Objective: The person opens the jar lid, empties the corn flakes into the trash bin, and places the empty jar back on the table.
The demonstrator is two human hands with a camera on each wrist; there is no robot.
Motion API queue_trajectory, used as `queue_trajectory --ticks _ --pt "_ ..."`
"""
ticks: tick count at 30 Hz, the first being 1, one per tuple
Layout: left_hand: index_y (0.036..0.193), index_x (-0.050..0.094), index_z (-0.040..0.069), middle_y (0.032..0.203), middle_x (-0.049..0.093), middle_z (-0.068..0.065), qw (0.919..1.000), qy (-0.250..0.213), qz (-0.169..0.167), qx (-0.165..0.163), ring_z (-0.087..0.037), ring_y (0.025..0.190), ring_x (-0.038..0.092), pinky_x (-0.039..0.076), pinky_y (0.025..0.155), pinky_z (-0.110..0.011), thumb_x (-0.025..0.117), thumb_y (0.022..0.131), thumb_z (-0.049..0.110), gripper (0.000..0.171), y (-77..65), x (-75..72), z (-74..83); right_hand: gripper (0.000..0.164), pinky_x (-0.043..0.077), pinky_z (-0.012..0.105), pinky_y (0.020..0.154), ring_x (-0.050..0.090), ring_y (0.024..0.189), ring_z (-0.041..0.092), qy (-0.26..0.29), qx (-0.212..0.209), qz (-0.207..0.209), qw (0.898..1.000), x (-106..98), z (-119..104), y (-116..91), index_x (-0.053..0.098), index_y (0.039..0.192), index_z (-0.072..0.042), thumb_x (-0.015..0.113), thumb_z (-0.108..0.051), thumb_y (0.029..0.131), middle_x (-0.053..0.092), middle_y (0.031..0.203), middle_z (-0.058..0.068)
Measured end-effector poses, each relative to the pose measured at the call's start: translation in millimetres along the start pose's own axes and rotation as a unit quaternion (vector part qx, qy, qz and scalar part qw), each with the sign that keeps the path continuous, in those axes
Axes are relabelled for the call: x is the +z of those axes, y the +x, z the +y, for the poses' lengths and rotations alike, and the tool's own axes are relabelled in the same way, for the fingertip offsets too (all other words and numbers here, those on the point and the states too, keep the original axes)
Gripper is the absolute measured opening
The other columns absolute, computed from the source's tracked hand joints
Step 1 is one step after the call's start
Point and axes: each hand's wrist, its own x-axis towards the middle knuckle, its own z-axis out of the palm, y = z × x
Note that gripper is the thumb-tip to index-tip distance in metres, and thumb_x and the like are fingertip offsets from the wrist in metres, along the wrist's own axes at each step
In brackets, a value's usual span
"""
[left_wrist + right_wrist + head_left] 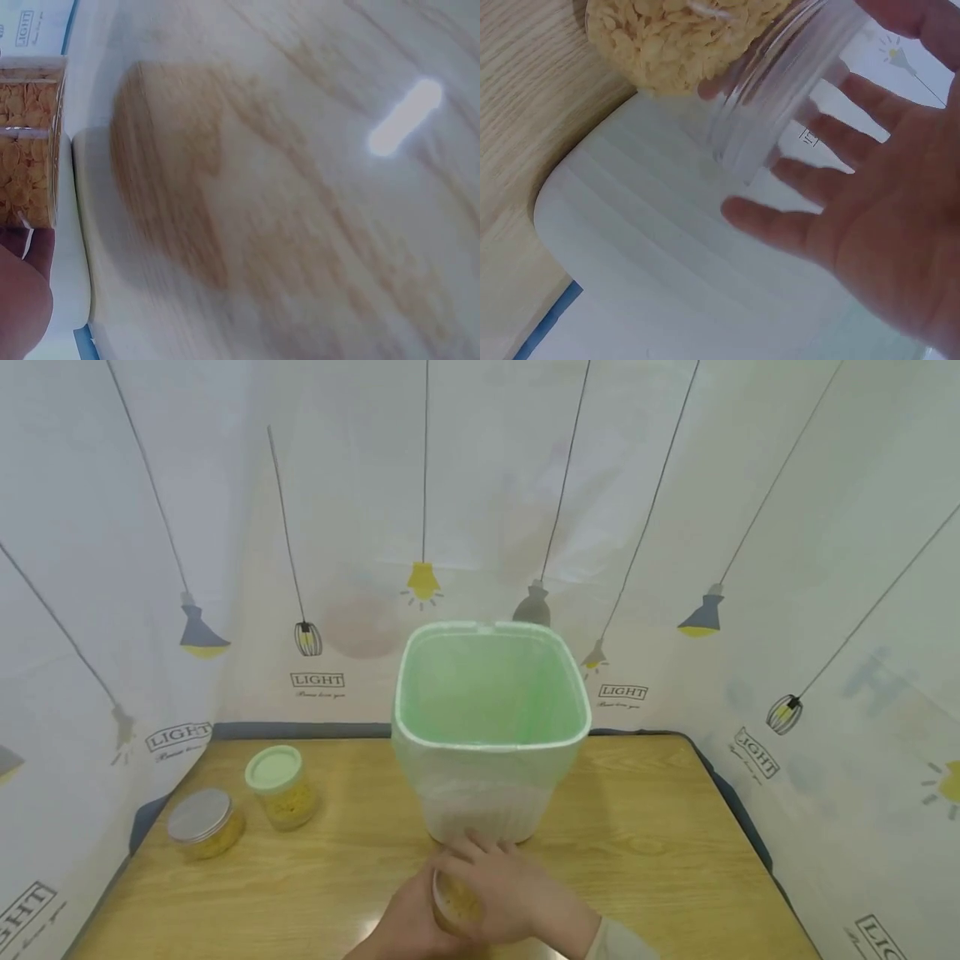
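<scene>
A clear round jar [459, 902] of yellow flakes is between my two hands at the table's front. My left hand [411, 914] grips its body; in the left wrist view the jar [28, 146] is at the left edge with part of the left hand [22, 304] below it. From the right, my right hand [498, 881] reaches over it. In the right wrist view, the fingers and thumb of the right hand [885, 202] span the clear lid [780, 97], fingertips at its edge, with a gap before the palm.
Directly behind my hands stands a tall pale green bin [487, 777], open at the top. At left on the wooden table [637, 860] are a jar with a green lid [281, 789] and a low jar with a silver lid [204, 822]. Lamp-printed cloth [480, 460] surrounds the table.
</scene>
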Motion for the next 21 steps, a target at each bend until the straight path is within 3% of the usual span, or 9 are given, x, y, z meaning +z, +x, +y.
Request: queue_trajectory --ticks 3,7,10,13,17,21 --pt "0.152 0.017 0.038 0.152 0.039 0.012 1.0000 0.002 -0.003 -0.001 -0.020 0.130 0.052 0.051 0.100 -0.040 0.079 0.071 0.059 0.105 0.0 -1.6 -0.6 0.075 0.045 0.064 0.098 0.038 0.139 0.038 0.002 0.029 0.013 0.999 -0.6 -3.5 -0.4 0.039 0.146 -0.032 0.061 -0.066 0.083 0.040 0.151 0.003" --pt "0.152 0.019 0.038 0.148 0.046 0.009 0.9997 0.021 0.008 -0.013 -0.021 0.126 0.055 0.052 0.098 -0.044 0.078 0.071 0.060 0.102 0.2 -2.9 -0.1 0.087 0.050 0.060 0.088 0.053 0.122 0.035 -0.024 0.129 0.047 0.990 4.9 -12.8 1.7 0.043 0.142 -0.029 0.052 -0.083 0.074 0.052 0.138 0.012" --pt "0.150 0.023 0.041 0.145 0.050 0.009 0.9990 0.016 0.016 -0.039 -0.023 0.126 0.055 0.051 0.097 -0.048 0.077 0.070 0.062 0.098 -0.1 -2.9 0.0 0.094 0.053 0.053 0.078 0.059 0.108 0.032 -0.050 0.169 0.048 0.983 10.5 -18.1 2.4 0.042 0.142 -0.029 0.050 -0.088 0.069 0.057 0.125 0.012" --pt "0.148 0.024 0.044 0.145 0.049 0.012 0.9984 -0.020 0.011 -0.051 -0.022 0.128 0.053 0.050 0.098 -0.049 0.079 0.070 0.059 0.096 -0.3 -3.1 0.1 0.096 0.054 0.044 0.069 0.059 0.100 0.027 -0.059 0.173 0.043 0.982 13.0 -19.3 3.3 0.041 0.143 -0.028 0.055 -0.086 0.068 0.057 0.115 0.009" --pt "0.149 0.024 0.043 0.145 0.046 0.017 0.9979 -0.059 -0.003 -0.027 -0.016 0.127 0.053 0.051 0.098 -0.037 0.083 0.069 0.053 0.100 1.3 -3.2 0.0 0.089 0.054 0.039 0.065 0.056 0.100 0.025 -0.055 0.151 0.051 0.986 11.6 -16.0 5.2 0.044 0.142 -0.028 0.064 -0.077 0.070 0.056 0.114 0.006" --pt "0.150 0.021 0.041 0.146 0.044 0.018 0.9971 -0.075 -0.012 -0.005 -0.011 0.125 0.054 0.050 0.097 -0.027 0.084 0.070 0.049 0.101 3.5 -3.8 1.0 0.082 0.056 0.039 0.066 0.056 0.104 0.026 -0.069 0.111 0.058 0.990 8.4 -11.3 5.1 0.045 0.141 -0.029 0.065 -0.072 0.073 0.057 0.120 0.006"
